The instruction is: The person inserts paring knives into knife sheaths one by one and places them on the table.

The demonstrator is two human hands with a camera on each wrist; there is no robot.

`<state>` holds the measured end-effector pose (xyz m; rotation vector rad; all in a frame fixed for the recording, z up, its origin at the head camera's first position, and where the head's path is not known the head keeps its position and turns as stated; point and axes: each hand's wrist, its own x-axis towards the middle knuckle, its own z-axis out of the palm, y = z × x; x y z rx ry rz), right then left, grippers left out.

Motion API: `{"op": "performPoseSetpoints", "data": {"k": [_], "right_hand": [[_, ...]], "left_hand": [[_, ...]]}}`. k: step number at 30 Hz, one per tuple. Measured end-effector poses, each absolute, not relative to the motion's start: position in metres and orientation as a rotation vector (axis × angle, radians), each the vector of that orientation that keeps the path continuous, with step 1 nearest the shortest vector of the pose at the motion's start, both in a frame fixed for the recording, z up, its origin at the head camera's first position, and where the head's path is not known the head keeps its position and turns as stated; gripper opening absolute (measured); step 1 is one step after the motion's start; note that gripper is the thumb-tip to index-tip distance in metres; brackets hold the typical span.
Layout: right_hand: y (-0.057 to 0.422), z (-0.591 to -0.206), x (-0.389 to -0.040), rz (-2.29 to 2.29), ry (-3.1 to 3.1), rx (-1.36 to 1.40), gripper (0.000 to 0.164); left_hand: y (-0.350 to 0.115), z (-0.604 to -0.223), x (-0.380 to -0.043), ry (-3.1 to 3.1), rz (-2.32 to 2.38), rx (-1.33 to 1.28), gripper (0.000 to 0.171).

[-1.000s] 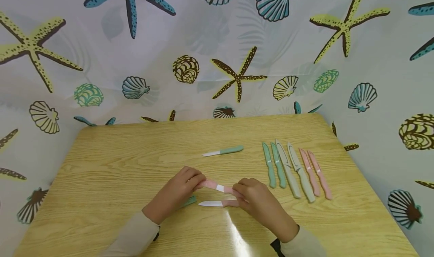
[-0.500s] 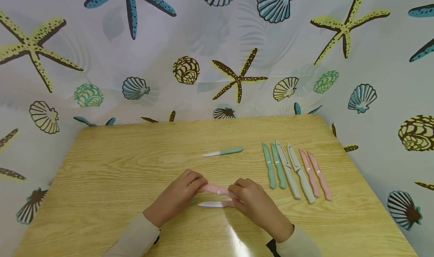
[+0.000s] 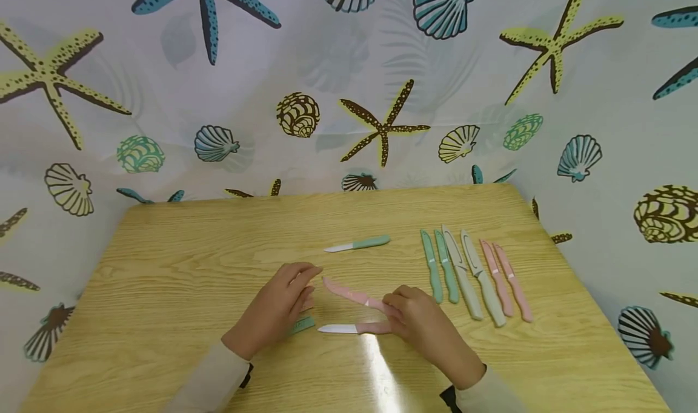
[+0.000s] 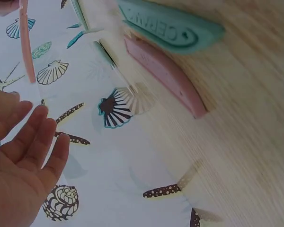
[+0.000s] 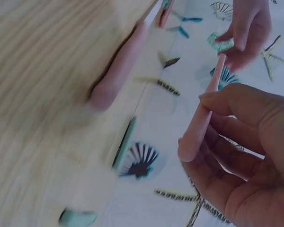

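My right hand (image 3: 428,331) grips the handle of a pink knife (image 3: 351,294), held up above the table with its blade covered by a pink sheath. In the right wrist view, thumb and fingers close round its handle (image 5: 194,139). My left hand (image 3: 275,304) is off the knife, fingers apart and holding nothing, as the left wrist view shows. Below that hand lie a green sheath (image 4: 173,26) with raised lettering and a loose pink sheath (image 4: 165,75). An uncovered pink knife (image 3: 373,327) with a white blade lies nearer me, beneath the held one.
An uncovered green knife (image 3: 371,241) lies farther back. To the right is a row of sheathed knives: green knives (image 3: 432,264), larger off-white knives (image 3: 485,280) and pink knives (image 3: 515,283). A patterned cloth (image 3: 245,98) hangs behind the wooden table (image 3: 191,249).
The pink sheath has slid over the white blade, closing the gap at the handle. My left hand has let go and drawn left; the knife has tilted, its tip rising.
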<state>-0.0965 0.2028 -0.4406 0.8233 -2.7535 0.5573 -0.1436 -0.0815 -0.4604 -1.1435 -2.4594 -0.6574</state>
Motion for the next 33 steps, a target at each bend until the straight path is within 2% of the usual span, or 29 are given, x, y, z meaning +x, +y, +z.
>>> {"op": "performPoseSetpoints", "data": {"k": [7, 22, 33], "right_hand": [[0.254, -0.441, -0.095, 0.567, -2.800, 0.503, 0.018], [0.379, -0.440, -0.091, 0.529, -2.866, -0.154, 0.030], [0.417, -0.458, -0.096, 0.576, -3.011, -0.413, 0.035]], "left_hand": [[-0.098, -0.467, -0.145, -2.625, -0.535, -1.022, 0.030], [-0.102, -0.484, -0.146, -2.702, -0.406, -0.940, 0.043], [-0.102, -0.486, -0.142, -2.769, -0.434, -0.921, 0.046]]}}
